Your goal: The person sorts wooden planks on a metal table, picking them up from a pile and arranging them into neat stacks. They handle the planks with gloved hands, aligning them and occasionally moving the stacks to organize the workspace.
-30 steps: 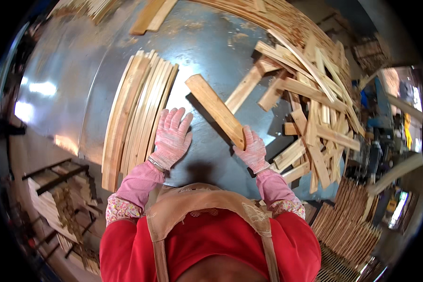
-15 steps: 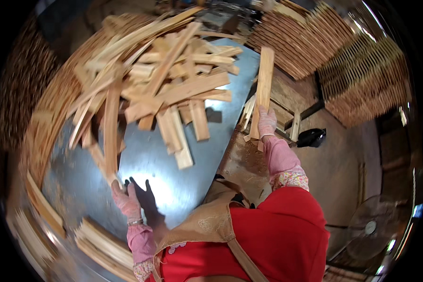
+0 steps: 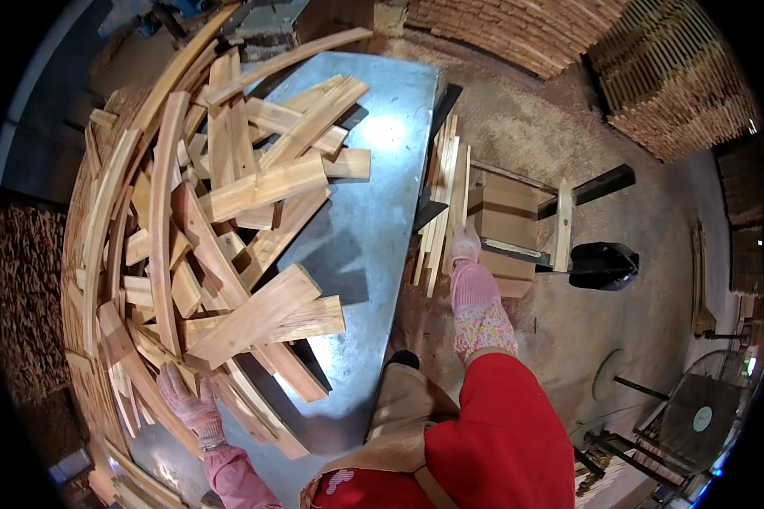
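My left hand (image 3: pixel 192 407), in a pale knit glove, lies spread at the near edge of a loose pile of wooden boards (image 3: pixel 263 188). Its fingers are stretched out beside a board (image 3: pixel 136 365), and they may be touching it. Off the table's right side, my right hand (image 3: pixel 465 243), also gloved, is closed round the near end of a wooden slat (image 3: pixel 461 182). That slat lies alongside several other pale slats (image 3: pixel 437 191) in a low stand (image 3: pixel 562 225). The glove partly hides the gripped end.
The pile covers much of the metal table (image 3: pixel 390 195). In the stand there is a brown cardboard piece (image 3: pixel 505 208), with a black object (image 3: pixel 603 265) next to it. Stacked slats (image 3: pixel 671 76) stand at the far right; a fan (image 3: pixel 702 417) is at the lower right.
My right hand has lowered its board from a raised position to the slats beside the table. My left hand, previously at a board's near end, now lies spread by the pile. The view has shifted.
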Demonstrator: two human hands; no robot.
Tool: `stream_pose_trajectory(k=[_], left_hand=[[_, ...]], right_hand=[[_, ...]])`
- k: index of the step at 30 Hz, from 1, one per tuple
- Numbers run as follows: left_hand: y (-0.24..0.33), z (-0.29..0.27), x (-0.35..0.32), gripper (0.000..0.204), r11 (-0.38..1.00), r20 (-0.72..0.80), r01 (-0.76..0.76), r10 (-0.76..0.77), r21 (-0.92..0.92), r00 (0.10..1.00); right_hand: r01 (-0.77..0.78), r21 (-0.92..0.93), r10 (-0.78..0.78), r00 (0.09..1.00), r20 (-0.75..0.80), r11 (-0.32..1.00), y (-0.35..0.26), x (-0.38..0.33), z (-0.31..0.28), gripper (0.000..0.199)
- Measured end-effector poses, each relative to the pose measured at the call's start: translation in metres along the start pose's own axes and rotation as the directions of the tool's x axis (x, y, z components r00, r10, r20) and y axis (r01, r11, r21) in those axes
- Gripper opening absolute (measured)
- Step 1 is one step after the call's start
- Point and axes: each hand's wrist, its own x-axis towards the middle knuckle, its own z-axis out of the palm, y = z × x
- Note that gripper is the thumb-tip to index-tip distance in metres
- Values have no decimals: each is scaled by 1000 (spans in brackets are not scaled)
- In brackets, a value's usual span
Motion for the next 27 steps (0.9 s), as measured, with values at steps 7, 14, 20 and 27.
stream_pose_trajectory(k=[7,14,20,27], left_hand=[[71,-49,53,98,957,304,278,-240,-88,922],[65,-37,78,66,956,418,1,-129,294,899],[11,-94,-74,50,999,76,-20,18,25,997],[44,-159,-264,57,481,-55,301,-595,-823,802]], right_hand=[[271,5,-263,930,258,963,36,29,40,39],[914,-215,129,181,975,344,82,-60,-24,56],[855,-16,429,-244,870,519,-139,-281,-89,36],[-138,88,-144,-482,864,987,-253,-548,26,52]])
